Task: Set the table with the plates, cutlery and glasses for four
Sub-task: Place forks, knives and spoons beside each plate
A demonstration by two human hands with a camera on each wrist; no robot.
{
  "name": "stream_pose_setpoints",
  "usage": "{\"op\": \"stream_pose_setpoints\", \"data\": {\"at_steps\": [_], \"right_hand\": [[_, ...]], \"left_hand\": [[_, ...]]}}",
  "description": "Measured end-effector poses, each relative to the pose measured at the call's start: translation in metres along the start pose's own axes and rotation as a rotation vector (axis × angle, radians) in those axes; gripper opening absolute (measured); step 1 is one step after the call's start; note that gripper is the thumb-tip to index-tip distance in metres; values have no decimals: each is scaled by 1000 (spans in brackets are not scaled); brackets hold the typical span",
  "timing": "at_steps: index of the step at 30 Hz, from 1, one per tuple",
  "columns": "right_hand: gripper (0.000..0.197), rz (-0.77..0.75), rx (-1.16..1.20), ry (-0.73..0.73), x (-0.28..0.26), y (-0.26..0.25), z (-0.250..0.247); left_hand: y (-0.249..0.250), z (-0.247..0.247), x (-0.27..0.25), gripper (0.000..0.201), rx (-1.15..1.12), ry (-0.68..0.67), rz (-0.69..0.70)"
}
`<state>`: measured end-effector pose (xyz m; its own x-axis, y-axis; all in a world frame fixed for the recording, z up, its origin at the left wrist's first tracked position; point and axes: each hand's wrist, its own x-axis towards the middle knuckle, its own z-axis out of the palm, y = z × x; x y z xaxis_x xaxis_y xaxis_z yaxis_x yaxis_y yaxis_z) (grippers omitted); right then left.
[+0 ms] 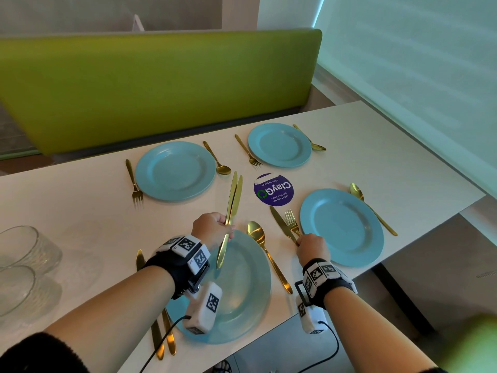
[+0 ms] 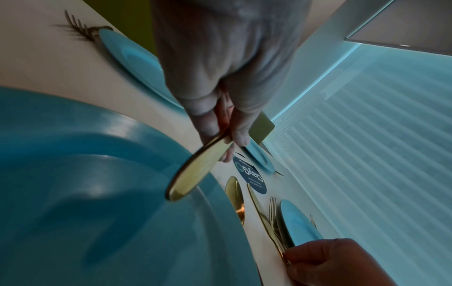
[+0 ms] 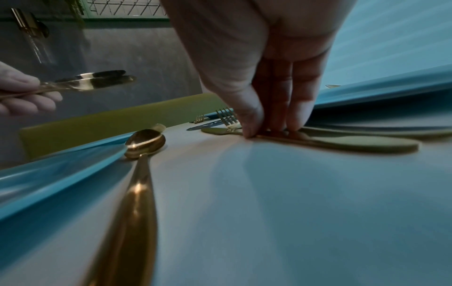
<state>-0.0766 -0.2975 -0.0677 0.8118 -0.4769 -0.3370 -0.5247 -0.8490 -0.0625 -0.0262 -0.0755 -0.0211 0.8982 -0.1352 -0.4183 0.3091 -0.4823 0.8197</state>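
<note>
My left hand [image 1: 226, 226] grips two gold knives [image 1: 233, 200] by their handles, lifted and tilted over the near blue plate [image 1: 247, 297]; the left wrist view shows the handle ends [image 2: 193, 172] sticking out below the fingers. My right hand [image 1: 299, 242] reaches down to the table and pinches the handle of a third gold knife [image 1: 278, 220], which lies flat beside a fork [image 1: 291, 220] left of the right blue plate [image 1: 341, 227]. In the right wrist view the thumb and fingertips [image 3: 252, 129] close on that knife [image 3: 354, 144].
Two more blue plates [image 1: 174, 170] [image 1: 279, 145] sit on the far side, each with a fork and spoon. A spoon [image 1: 258, 235] lies right of the near plate, cutlery [image 1: 161, 335] on its left. Clear glasses [image 1: 24, 254] stand at the left. A purple sticker [image 1: 273, 189] marks the table's centre.
</note>
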Motion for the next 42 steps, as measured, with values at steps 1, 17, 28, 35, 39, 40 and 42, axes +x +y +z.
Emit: {"op": "stream_pose_setpoints", "data": {"at_steps": [1,17,28,35,39,40,42], "right_hand": [[29,2,1,2,0,0,0],[28,-20,35,8,-1,-3,-5],[31,-44,180,80,0,14,-38],[27,20,269,135,-11,31,-58],[25,31,266,150,-36,20,-55],[25,27,260,151,-43,16,-53],[26,8,252,145,-57,4,-50]], "left_hand": [[0,0,0,16,-2,2,0],[8,5,-1,12,41,28,6],[15,7,-2,5,-22,-13,-1],[18,5,-11,10,-136,-69,-33],[16,1,-21,14,-195,-137,-56],[16,-2,-24,14,-199,-153,-56],[15,-8,-30,12,-199,-168,-38]]}}
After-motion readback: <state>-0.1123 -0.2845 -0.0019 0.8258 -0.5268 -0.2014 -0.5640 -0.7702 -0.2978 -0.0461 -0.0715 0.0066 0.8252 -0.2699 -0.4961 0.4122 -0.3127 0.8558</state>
